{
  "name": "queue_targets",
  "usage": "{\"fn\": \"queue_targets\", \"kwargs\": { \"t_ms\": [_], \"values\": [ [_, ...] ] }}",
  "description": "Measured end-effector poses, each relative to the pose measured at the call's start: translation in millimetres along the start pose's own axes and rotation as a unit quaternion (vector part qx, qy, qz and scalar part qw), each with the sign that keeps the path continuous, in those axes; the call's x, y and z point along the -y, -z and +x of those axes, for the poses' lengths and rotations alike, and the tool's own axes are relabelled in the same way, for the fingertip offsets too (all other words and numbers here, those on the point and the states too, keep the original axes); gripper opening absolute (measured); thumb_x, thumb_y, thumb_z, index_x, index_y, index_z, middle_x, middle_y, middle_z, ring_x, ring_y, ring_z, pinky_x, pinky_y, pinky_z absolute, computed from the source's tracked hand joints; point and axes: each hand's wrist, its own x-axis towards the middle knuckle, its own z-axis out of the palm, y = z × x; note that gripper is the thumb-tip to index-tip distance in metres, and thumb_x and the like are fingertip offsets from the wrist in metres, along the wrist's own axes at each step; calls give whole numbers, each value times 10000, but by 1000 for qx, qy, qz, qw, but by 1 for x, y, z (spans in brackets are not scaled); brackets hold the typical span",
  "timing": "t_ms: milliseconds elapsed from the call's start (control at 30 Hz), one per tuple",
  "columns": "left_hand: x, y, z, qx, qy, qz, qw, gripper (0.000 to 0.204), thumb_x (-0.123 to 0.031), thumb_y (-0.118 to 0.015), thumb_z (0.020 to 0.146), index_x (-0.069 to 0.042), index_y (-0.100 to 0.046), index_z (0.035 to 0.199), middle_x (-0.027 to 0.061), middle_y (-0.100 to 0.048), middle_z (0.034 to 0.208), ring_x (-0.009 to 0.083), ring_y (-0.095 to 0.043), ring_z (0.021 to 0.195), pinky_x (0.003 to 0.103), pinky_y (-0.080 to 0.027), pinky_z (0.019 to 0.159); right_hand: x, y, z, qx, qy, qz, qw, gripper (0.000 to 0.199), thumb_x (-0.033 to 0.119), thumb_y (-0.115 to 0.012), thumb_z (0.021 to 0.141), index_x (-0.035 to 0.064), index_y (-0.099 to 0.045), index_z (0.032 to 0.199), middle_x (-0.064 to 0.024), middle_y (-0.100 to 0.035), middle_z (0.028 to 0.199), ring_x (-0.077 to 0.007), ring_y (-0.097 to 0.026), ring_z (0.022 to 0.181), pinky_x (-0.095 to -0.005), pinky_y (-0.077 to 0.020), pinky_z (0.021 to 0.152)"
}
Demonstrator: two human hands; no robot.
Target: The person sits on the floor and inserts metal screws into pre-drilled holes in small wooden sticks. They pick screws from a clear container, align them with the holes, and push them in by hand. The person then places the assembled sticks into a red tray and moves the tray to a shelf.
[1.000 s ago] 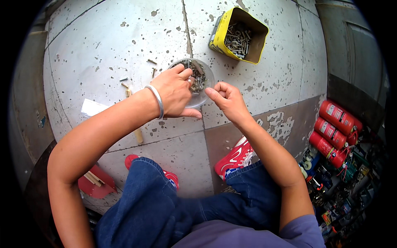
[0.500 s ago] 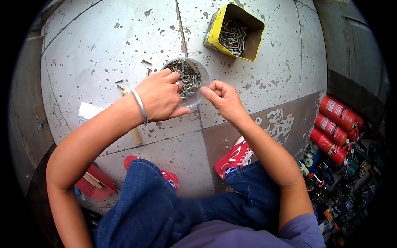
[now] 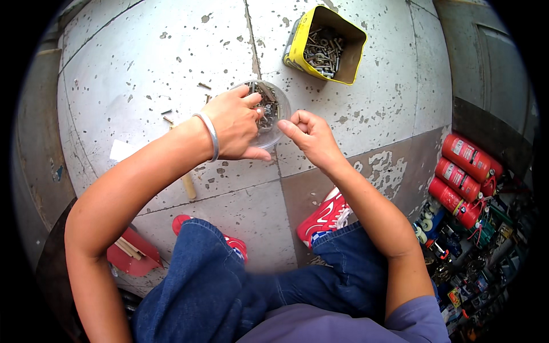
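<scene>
A clear round plastic tub (image 3: 286,104) with small bolts and screws (image 3: 269,114) in it sits on the worn floor before me. Over its left side reaches my left hand (image 3: 233,127), palm down. Its fingers are spread and the thumb sticks out; the fingertips dip among the screws and are partly hidden. At the tub's right edge my right hand (image 3: 310,137) pinches the rim between thumb and curled fingers. Several loose screws (image 3: 204,86) lie on the floor left of the tub.
A square yellow tin (image 3: 294,48) holding bolts and nuts stands at the far right. White paper (image 3: 121,150) and a pale rod (image 3: 188,186) lie to the left. Red fire extinguishers (image 3: 457,177) and cluttered hardware (image 3: 474,268) line the right. My red shoes (image 3: 323,220) are close by.
My left hand has shifted a little right, further over the tub, and its fingers have spread from a more curled pose. My right hand stays at the rim.
</scene>
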Motion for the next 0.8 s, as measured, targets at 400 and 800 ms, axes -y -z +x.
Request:
{"fn": "queue_targets", "kwargs": {
  "t_ms": [400, 800],
  "values": [
    [-2, 9, -42, -46, -34, -55, 997, 593, -581, -565, 785, -23, -642, 599, 76, -674, 881, 226, -549, 854, 327, -441, 819, 1, -1, 1, 2, -4, 0, 1000, 266, 253, -679, 867, 48, -563, 744, 81, -460, 553, -11, -343, 516, -219, -271, 461],
    [-5, 0, -25, -108, 18, 17, 994, 229, -213, -598, 785, -92, -524, 605, 31, -598, 737, 196, -577, 748, 304, -470, 699, 0, -3, 1, -1, 0, 4, 1000, 279, 257, -681, 867, 53, -549, 730, 88, -446, 556, -8, -334, 524, -216, -266, 464]
  ]
}}
